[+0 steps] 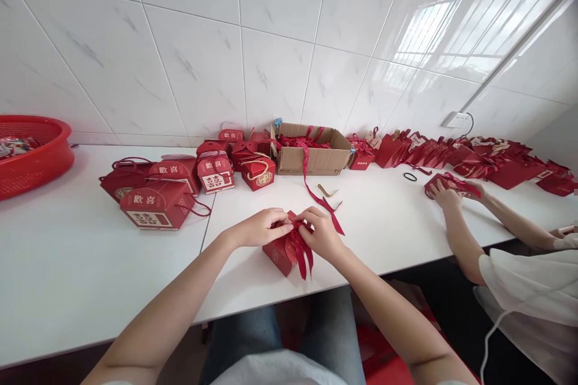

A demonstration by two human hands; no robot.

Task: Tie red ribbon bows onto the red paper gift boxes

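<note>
Just below the frame's centre, a small red box (279, 255) sits on a white table (244, 280), directly under our left hand (262, 228) and right hand (322, 236) — about equally near, fingertips pinching the red ribbon (300, 252) on top — its long axis we can't tell

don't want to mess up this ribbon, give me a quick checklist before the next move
1. Left hand and right hand both at the ribbon: ok, fingers meet above the box.
2. Small red box resting on the table: ok, near the front edge.
3. Knot tight: cannot tell, fingers cover it.
4. Long loose ribbon apart from the box: ok, it trails from the carton.
5. Co-worker's hands out of the way: ok, off to the right.
</note>
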